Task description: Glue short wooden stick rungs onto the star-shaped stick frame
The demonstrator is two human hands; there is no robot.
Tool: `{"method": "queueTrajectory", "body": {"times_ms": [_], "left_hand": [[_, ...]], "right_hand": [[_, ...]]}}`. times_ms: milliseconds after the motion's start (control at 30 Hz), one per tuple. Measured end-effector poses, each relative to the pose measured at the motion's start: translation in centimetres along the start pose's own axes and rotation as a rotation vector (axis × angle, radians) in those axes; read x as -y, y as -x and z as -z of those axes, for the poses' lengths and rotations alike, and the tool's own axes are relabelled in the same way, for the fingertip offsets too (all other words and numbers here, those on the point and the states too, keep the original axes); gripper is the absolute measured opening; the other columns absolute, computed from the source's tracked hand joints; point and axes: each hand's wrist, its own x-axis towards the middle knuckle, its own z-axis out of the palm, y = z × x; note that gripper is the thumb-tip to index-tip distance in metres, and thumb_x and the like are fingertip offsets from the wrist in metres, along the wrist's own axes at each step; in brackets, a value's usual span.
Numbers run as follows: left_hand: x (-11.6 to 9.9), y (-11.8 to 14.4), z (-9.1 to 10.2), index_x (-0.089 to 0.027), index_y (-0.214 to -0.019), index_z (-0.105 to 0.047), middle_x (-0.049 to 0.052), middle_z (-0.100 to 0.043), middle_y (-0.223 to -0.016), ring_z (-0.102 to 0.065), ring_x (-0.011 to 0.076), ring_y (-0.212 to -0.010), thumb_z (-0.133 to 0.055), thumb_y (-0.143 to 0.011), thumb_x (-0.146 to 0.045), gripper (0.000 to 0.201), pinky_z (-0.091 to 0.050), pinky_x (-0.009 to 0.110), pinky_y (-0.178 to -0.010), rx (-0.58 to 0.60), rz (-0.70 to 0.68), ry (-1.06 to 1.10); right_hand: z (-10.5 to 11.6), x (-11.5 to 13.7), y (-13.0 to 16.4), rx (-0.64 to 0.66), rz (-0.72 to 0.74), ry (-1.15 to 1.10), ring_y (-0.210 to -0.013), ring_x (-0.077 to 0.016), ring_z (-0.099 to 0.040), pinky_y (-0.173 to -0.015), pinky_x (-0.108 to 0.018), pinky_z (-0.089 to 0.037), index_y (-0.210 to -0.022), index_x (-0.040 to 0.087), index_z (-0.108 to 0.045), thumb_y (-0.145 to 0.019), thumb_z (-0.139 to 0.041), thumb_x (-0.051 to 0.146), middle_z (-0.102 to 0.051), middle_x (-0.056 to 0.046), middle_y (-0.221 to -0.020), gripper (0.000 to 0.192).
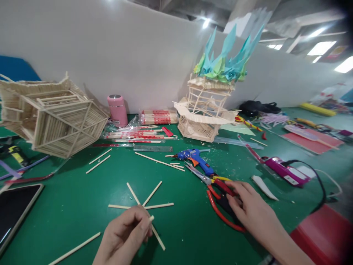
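Head view: left hand (124, 235) is sitting low centre over the green table (68, 206), fingers curled, thumb and forefinger pinching the end of a short stick (151, 218). That stick tip is poking out just right of the fingertips. Directly in front of the hand a star (141, 203) of crossed sticks is lying flat on the table; one of its arms is running down past the fingertips to the right, so the pinched stick is sitting right at the star's centre, possibly touching it, hard to tell from here.

Right hand (249, 209) is resting on the red-handled scissors (220, 198), fingers spread loosely over the loops, palm down. Can't tell if the fingers are actually through the loops. Scissor blades are pointing up-left toward the blue glue gun (196, 158), which is lying just beyond them.

Loose sticks are lying scattered: one (74, 249) to the left of the left hand, a pair (99, 160) further back. Stick-built frame (52, 117) is sitting far left, stick tower (205, 114) with teal paper on top at the back, pink cup (117, 109) between them. Purple device (284, 170) with a black cable is lying right of the scissors.
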Motion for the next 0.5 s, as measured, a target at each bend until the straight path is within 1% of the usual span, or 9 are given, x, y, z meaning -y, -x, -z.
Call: {"method": "queueTrajectory", "body": {"times_ms": [33, 100, 200, 267, 333, 400, 467, 500], "left_hand": [[0.1, 0.0, 0.2, -0.020, -0.062, -0.055, -0.002, -0.049, -0.062, -0.042, 0.0106, -0.059, -0.053, -0.081, -0.045, 0.032, -0.035, 0.021, -0.055, -0.015, -0.006, -0.011], [0.1, 0.0, 0.3, -0.020, -0.062, -0.055, -0.002, -0.049, -0.062, -0.042, 0.0105, -0.059, -0.052, -0.082, -0.043, 0.031, -0.035, 0.021, -0.055, -0.041, 0.000, -0.015], [0.0, 0.1, 0.1, -0.020, -0.062, -0.054, -0.002, -0.049, -0.062, -0.042, 0.0104, -0.059, -0.052, -0.083, -0.041, 0.029, -0.034, 0.021, -0.055, -0.069, 0.005, -0.002], [-0.3, 0.2, 0.0, -0.020, -0.062, -0.054, -0.003, -0.049, -0.063, -0.042, 0.0103, -0.060, -0.052, -0.083, -0.040, 0.029, -0.034, 0.020, -0.056, -0.092, 0.001, 0.010], [-0.6, 0.2, -0.2, -0.020, -0.061, -0.054, -0.003, -0.049, -0.062, -0.041, 0.0101, -0.060, -0.053, -0.082, -0.041, 0.029, -0.033, 0.020, -0.055, -0.098, -0.003, 0.007], [-1.0, 0.2, -0.5, -0.019, -0.061, -0.054, -0.003, -0.048, -0.061, -0.040, 0.0098, -0.059, -0.054, -0.082, -0.041, 0.030, -0.032, 0.020, -0.055, -0.097, 0.008, 0.000], [-1.3, 0.1, -1.2, -0.018, -0.060, -0.053, -0.003, -0.046, -0.060, -0.039, 0.0095, -0.058, -0.055, -0.080, -0.043, 0.032, -0.032, 0.020, -0.055, -0.085, 0.035, 0.028], [-1.5, -0.1, -1.6, -0.018, -0.060, -0.054, -0.003, -0.047, -0.059, -0.039, 0.0092, -0.058, -0.056, -0.079, -0.044, 0.032, -0.032, 0.020, -0.055, -0.080, 0.055, 0.061]], "right_hand": [[-0.1, -0.7, -0.1, 0.033, 0.000, 0.036, -0.075, -0.0209, -0.065, -0.060, -0.032, -0.052, -0.099, 0.015, -0.057, -0.083, -0.037, 0.031, -0.064, -0.011, -0.093, 0.031], [-0.1, -1.2, -0.4, 0.091, 0.016, 0.082, -0.067, -0.0206, -0.065, -0.056, -0.031, -0.050, -0.095, 0.015, -0.059, -0.082, -0.038, 0.031, -0.064, -0.009, -0.083, 0.029], [0.5, -0.8, -1.2, 0.144, 0.060, 0.121, -0.061, -0.0222, -0.063, -0.053, -0.032, -0.047, -0.080, 0.018, -0.060, -0.080, -0.041, 0.031, -0.062, -0.006, -0.070, 0.023], [1.0, -0.6, -1.5, 0.159, 0.075, 0.144, -0.063, -0.0241, -0.062, -0.056, -0.034, -0.046, -0.074, 0.019, -0.058, -0.079, -0.040, 0.030, -0.062, -0.007, -0.068, 0.022], [1.7, -0.8, -1.7, 0.151, 0.053, 0.160, -0.063, -0.0255, -0.063, -0.054, -0.034, -0.045, -0.075, 0.018, -0.056, -0.079, -0.037, 0.029, -0.063, -0.008, -0.069, 0.023], [2.5, -1.1, -1.6, 0.141, 0.012, 0.167, -0.058, -0.0255, -0.063, -0.047, -0.033, -0.043, -0.079, 0.018, -0.055, -0.080, -0.034, 0.032, -0.064, -0.009, -0.066, 0.025], [3.7, -1.2, -1.5, 0.112, -0.067, 0.097, -0.058, -0.0260, -0.064, -0.046, -0.034, -0.044, -0.086, 0.018, -0.055, -0.079, -0.034, 0.038, -0.065, -0.009, -0.068, 0.030], [4.3, -1.0, -1.3, 0.090, -0.115, 0.019, -0.063, -0.0268, -0.065, -0.050, -0.035, -0.047, -0.090, 0.017, -0.055, -0.077, -0.035, 0.042, -0.067, -0.010, -0.073, 0.034]]}}
